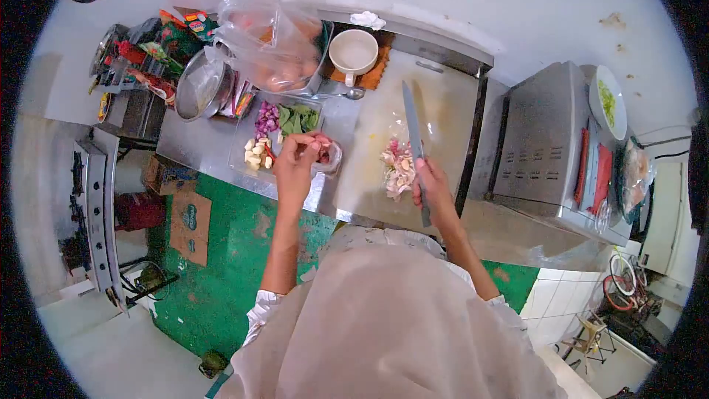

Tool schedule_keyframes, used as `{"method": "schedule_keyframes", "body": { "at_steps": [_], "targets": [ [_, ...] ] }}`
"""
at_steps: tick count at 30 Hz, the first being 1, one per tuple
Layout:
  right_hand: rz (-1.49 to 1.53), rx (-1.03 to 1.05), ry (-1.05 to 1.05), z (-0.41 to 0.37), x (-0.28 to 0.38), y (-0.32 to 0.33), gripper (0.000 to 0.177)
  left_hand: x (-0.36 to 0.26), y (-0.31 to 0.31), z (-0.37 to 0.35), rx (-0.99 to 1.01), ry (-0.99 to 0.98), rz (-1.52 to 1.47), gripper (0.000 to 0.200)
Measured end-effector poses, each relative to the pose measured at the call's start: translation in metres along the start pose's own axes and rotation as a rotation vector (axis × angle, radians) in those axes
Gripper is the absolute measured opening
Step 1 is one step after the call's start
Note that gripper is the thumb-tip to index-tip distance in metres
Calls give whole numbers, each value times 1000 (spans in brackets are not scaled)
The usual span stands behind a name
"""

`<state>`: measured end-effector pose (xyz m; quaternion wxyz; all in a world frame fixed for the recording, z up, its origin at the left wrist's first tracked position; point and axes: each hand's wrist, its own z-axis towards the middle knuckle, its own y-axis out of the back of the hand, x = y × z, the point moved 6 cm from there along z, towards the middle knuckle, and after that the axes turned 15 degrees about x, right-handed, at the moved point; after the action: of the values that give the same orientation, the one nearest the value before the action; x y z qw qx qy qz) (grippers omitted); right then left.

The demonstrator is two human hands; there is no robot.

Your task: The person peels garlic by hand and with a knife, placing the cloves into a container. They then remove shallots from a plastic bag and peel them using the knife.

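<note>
The cutting board takes the right part of the counter, reaching its front edge. On the board lie chopped pieces, and the knife extends over it, to their right. Left of the board I see a tray, with shallots at its back left, leaves to their right and garlic in front. Behind the tray, a bag sits toward the counter's back edge; right of it, a cup stands on a cloth. Left of the bag is a bowl.
</note>
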<state>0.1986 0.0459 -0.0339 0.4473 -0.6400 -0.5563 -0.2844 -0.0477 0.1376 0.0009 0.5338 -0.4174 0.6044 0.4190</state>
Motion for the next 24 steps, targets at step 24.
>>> {"method": "schedule_keyframes", "body": {
  "at_steps": [24],
  "targets": [
    [-163,-168,226,19,2,15,41,52,-146,11,291,146,-405,24]
  ]
}}
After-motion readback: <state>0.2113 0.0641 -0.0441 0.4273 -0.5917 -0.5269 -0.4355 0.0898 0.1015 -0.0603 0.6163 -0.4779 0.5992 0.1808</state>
